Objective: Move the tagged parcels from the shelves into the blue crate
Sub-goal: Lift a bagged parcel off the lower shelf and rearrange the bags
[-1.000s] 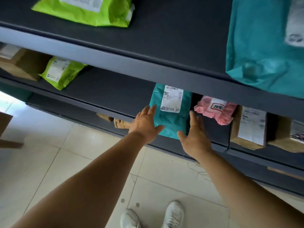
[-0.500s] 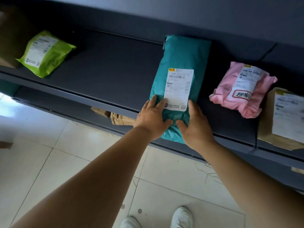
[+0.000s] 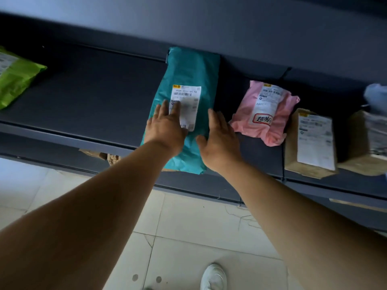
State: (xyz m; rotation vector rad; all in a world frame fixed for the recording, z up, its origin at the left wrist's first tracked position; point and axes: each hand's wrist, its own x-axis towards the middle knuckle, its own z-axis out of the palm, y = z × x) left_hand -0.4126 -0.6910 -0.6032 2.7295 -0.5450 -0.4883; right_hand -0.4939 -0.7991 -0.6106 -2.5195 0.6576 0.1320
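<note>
A long teal parcel (image 3: 190, 76) with a white label lies on the dark shelf (image 3: 94, 97), its near end hanging over the front edge. My left hand (image 3: 166, 127) lies flat on its left side, fingers straight and partly over the label. My right hand (image 3: 219, 139) rests against the parcel's right edge, fingers extended and thumb toward the bag. Neither hand has curled around it. The blue crate is out of view.
A pink parcel (image 3: 266, 114) lies just right of the teal one, then two cardboard boxes (image 3: 312, 143) with labels. A green parcel (image 3: 16, 78) sits at the far left. A lower shelf holds brown boxes (image 3: 98, 153). Tiled floor and my white shoe (image 3: 213, 277) are below.
The view has dropped and moved closer to the shelf. Both hands have slid forward over the teal parcel, the left now covering part of the label.
</note>
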